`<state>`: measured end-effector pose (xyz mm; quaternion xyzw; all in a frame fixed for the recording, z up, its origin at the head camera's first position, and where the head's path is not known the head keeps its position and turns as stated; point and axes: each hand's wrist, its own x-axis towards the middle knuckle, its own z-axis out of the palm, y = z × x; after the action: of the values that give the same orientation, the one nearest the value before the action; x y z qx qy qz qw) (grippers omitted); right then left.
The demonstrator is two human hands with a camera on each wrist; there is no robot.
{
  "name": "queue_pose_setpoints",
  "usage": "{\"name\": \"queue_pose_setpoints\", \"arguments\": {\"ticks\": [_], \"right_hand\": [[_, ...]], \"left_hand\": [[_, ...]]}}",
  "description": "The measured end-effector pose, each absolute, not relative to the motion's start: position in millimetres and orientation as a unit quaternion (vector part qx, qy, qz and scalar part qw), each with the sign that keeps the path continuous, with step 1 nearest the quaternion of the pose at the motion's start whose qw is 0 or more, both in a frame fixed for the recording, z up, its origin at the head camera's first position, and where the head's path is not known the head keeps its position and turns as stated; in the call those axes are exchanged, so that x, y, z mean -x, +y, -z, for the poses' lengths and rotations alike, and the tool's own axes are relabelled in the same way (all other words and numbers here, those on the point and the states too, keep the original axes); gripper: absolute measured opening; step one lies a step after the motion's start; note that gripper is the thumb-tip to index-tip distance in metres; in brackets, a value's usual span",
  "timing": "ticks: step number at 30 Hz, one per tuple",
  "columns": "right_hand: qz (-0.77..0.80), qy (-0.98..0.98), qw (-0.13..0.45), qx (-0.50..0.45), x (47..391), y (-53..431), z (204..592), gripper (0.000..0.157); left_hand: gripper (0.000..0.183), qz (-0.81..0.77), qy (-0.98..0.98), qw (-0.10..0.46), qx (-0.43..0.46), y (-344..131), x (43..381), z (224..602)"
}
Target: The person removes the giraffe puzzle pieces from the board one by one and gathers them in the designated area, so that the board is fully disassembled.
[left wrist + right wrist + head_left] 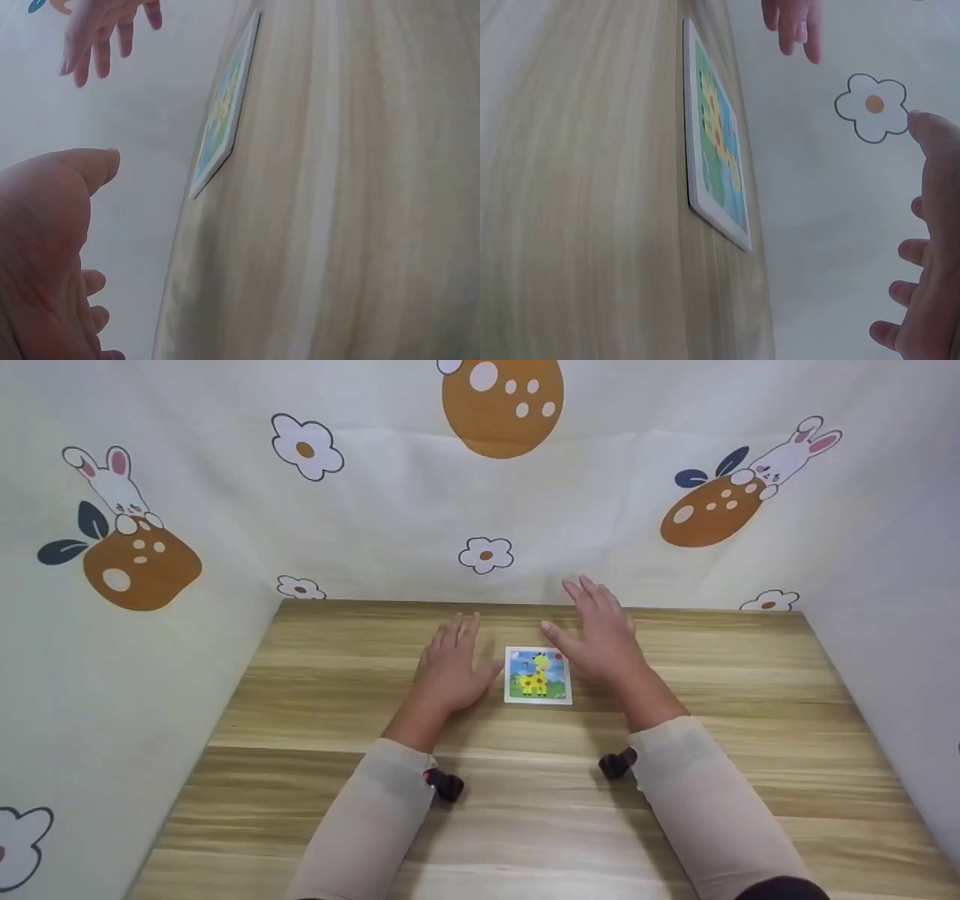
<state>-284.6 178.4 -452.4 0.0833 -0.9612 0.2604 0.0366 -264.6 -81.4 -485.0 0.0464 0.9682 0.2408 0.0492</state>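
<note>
A small square picture puzzle (538, 676) with a white frame lies flat on the wooden table, showing a yellow giraffe with red-brown spots against blue sky and green ground. On its left side is my left hand (454, 669), fingers extended toward the back wall and thumb pointing at the puzzle's edge. My right hand (600, 637) is on the other side, a little farther back, with fingers spread and nothing held. Both wrist views show the puzzle (223, 112) on the tabletop between the hands, its thin side visible (716, 142).
The wood-grain table (300, 795) meets a pale cloth backdrop (390, 510) printed with flowers, rabbits and orange fruit. Similar cloth walls rise at left and right. A small dark device (448, 785) sits at the left cuff, another dark device (617, 763) at the right.
</note>
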Motion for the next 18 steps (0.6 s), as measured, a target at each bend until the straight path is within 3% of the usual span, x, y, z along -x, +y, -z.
{"name": "queue_pose_setpoints", "arguments": {"ticks": [11, 18], "right_hand": [[-0.288, -0.951, 0.011, -0.113, 288.1, 152.1, 460.8, 0.091], [-0.285, -0.949, -0.008, -0.135, 294.0, 142.7, 468.0, 0.079]], "left_hand": [[0.091, -0.237, 0.964, 0.084, -0.082, -77.4, 256.5, 495.5], [0.088, -0.230, 0.959, 0.116, -0.117, -73.8, 250.4, 495.2]]}}
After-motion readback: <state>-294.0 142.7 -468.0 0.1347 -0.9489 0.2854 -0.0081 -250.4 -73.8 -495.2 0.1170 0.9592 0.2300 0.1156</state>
